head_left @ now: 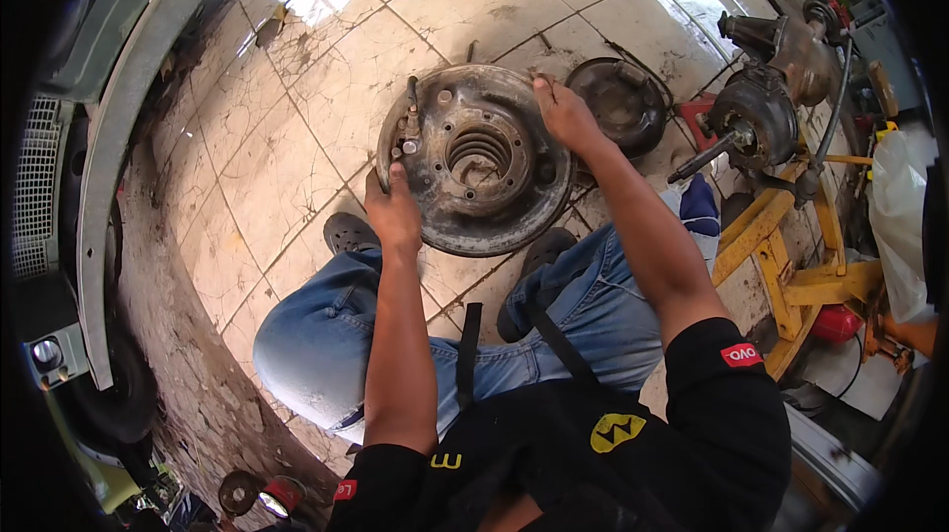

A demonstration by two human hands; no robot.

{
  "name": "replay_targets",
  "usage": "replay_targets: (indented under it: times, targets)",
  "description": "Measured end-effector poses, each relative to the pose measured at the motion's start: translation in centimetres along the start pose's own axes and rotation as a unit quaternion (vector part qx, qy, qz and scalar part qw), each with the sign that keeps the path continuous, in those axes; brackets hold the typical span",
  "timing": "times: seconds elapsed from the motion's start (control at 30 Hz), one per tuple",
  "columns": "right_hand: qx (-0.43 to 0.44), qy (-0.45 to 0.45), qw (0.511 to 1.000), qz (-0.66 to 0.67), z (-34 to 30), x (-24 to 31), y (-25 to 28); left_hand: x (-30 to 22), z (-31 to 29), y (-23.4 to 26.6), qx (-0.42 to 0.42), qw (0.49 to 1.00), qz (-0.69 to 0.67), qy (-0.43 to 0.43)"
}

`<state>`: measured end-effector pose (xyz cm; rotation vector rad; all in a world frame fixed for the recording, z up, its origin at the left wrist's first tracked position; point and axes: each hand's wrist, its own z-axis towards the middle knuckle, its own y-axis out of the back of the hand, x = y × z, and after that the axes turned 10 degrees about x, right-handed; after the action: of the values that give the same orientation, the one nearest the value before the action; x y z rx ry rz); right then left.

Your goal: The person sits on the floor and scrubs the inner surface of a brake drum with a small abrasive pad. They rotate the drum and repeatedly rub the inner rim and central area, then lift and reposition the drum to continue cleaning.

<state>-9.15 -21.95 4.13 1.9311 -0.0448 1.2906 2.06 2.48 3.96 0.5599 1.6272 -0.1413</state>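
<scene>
Between my hands is a round, grimy metal brake backing plate [465,221], with a large hole at its centre ringed by bolt holes. A small fitting with a hose stub [411,127] sticks up near its left edge. My left hand [393,204] grips the plate's lower left rim, thumb on top and fingers hidden beneath. At the upper right rim, my right hand [565,115] is closed round the edge. Through the central hole a coil spring [481,148] shows. A second dark round plate [615,109] lies on the floor just past my right hand.
Tiled floor [287,127] spreads around me. On the right, an axle assembly [761,117] rests by a yellow metal stand [830,283]. A vehicle's metal bumper [104,166] runs along the left. Two small round cans [282,495] stand at the lower left.
</scene>
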Motion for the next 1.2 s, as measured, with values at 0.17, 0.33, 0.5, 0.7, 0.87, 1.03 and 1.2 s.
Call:
replay_targets:
  times: [0.17,0.33,0.5,0.7,0.87,1.03,1.2]
  targets:
    - [0.005,0.024,0.999,-0.043,-0.2,0.4,0.5,-0.8,0.0,-0.1,0.022,1.0,0.003,-0.001]
    - [-0.01,0.103,0.993,-0.048,-0.5,0.7,0.1,-0.6,-0.4,0.1,0.006,1.0,-0.013,-0.014]
    - [-0.022,0.169,0.985,-0.04,-0.3,1.9,0.2,-0.6,-0.4,-0.1,0.012,1.0,-0.009,-0.013]
    - [-0.001,0.133,0.988,-0.082,0.8,2.3,0.2,0.0,-0.2,-0.3,0.007,1.0,-0.007,-0.023]
    - [0.006,0.066,0.993,-0.095,1.2,2.6,0.4,-0.5,-0.3,-0.5,0.012,1.0,-0.007,-0.014]
    - [-0.026,0.113,0.99,-0.082,1.8,0.7,-0.5,-0.4,0.1,-0.5,0.02,0.999,-0.032,-0.022]
    - [0.004,0.003,0.997,-0.072,1.0,1.4,1.9,-0.6,-0.2,-0.3,0.006,1.0,0.001,-0.03]
